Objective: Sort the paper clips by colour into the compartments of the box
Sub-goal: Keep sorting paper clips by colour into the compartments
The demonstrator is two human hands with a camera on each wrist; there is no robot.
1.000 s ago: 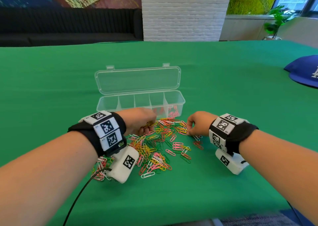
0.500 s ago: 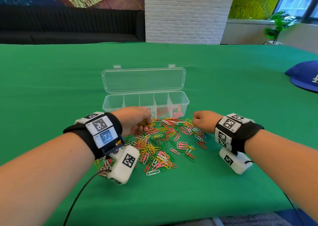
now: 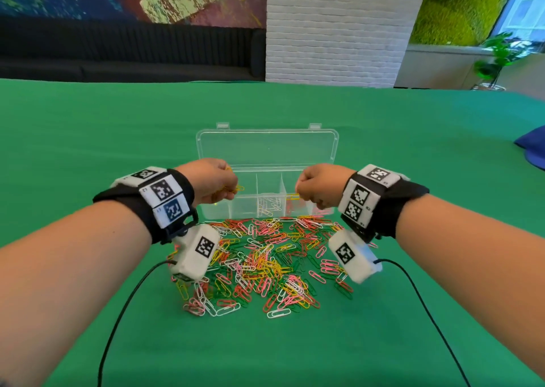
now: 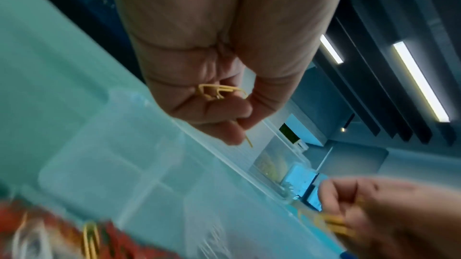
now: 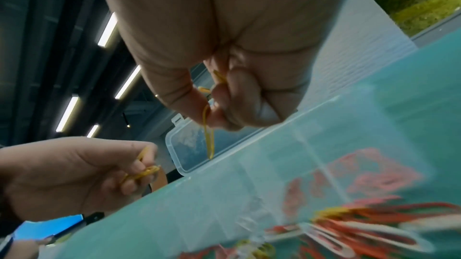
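A clear plastic box (image 3: 267, 206) with its lid (image 3: 267, 147) open stands on the green table; white, red and pink clips lie in its right-hand compartments. A mixed pile of paper clips (image 3: 265, 262) lies in front of it. My left hand (image 3: 211, 184) hovers over the box's left end and grips several yellow clips (image 4: 219, 91) in curled fingers. My right hand (image 3: 317, 186) hovers over the right end and pinches yellow clips (image 5: 209, 135), one hanging down. Each hand also shows in the other wrist view: left hand (image 5: 75, 174), right hand (image 4: 389, 214).
A blue cap (image 3: 532, 147) lies at the table's right edge. Black cables (image 3: 126, 304) trail from both wrist cameras toward me. A dark sofa and a white brick pillar stand beyond the far table edge.
Both hands have risen from the pile and moved forward over the box, each carrying yellow clips. The head view has tilted down and closer.
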